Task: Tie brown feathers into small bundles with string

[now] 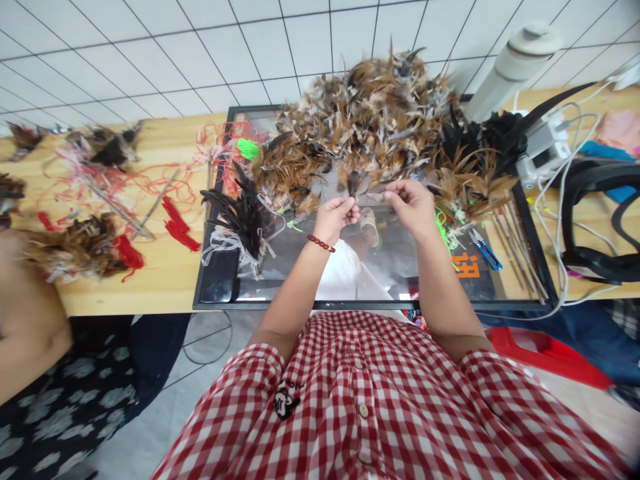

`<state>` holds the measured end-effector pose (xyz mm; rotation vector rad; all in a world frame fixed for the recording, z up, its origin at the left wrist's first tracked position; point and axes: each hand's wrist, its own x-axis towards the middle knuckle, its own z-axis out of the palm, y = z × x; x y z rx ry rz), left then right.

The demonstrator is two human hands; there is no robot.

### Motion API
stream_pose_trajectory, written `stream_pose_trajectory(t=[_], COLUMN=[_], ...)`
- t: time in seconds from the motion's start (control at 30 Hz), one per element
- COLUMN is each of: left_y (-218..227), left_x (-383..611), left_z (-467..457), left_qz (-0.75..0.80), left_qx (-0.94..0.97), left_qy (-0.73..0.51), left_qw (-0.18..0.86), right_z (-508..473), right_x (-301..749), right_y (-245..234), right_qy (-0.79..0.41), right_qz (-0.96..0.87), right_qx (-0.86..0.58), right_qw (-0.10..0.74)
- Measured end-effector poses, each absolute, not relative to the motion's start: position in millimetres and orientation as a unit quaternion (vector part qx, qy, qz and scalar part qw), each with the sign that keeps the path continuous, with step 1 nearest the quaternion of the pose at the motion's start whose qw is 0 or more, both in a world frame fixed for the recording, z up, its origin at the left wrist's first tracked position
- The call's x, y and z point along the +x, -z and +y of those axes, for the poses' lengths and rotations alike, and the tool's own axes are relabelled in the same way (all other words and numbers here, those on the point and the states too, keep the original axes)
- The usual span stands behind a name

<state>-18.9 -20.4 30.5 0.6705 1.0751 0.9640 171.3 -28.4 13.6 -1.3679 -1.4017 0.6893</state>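
My left hand [336,219], with a beaded bracelet at the wrist, is closed in a pinch on a small dark feather [353,181] that points up. A short way to the right, my right hand [414,208] pinches a thin brownish feather [376,194] by its end. Both hands hover over a black-framed glass panel [295,305]. Just beyond them rises a large heap of brown feathers [370,113]. Black feathers [243,217] tied with white strips lie left of my left hand. Bright green string [442,228] shows by my right wrist.
At the right lie blue-handled thread snips [486,250], thin sticks [520,250], white cables and a black headset [570,220]. A white bottle [515,70] stands behind. Leftward are a phone [220,277], red yarn [179,223], pink string, and another person's arm [30,307].
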Motion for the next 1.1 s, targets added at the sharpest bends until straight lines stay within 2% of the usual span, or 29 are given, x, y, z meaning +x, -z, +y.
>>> stream_pose_trajectory(t=[0.2, 0.3, 0.37, 0.4, 0.47, 0.53, 0.6, 0.7, 0.87, 1.1], left_y=[-30, -30, -30, -30, -29, -29, -29, -29, -27, -23], left_x=[-22, -22, -21, -20, -17, -14, -11, -11, -13, -8], left_z=[-16, -16, -18, -19, -21, -24, -25, -26, -27, -27], left_qz=[0.496, 0.49, 0.487, 0.485, 0.481, 0.476, 0.471, 0.472, 0.476, 0.496], left_qx=[0.239, 0.229, 0.234, 0.238, 0.243, 0.242, 0.236, 0.231, 0.267, 0.338], left_qy=[-0.49, -0.497, -0.489, -0.484, -0.472, -0.461, -0.452, -0.434, -0.382, -0.402], left_qw=[0.676, 0.679, 0.685, 0.689, 0.698, 0.709, 0.72, 0.731, 0.746, 0.692], right_z=[-37, -39, -40, -40, -39, -38, -38, -37, -34, -33], right_x=[204, 202, 197, 192, 180, 166, 151, 138, 134, 135], right_y=[-17, -18, -20, -21, -23, -24, -24, -22, -15, -12], right_qy=[-0.305, -0.253, -0.239, -0.245, -0.299, -0.406, -0.519, -0.597, -0.562, -0.537], right_qz=[-0.729, -0.749, -0.745, -0.739, -0.697, -0.604, -0.498, -0.417, -0.406, -0.413], right_qx=[-0.565, -0.593, -0.608, -0.609, -0.597, -0.557, -0.505, -0.472, -0.487, -0.501], right_qw=[0.238, 0.155, 0.135, 0.153, 0.26, 0.401, 0.477, 0.497, 0.532, 0.538])
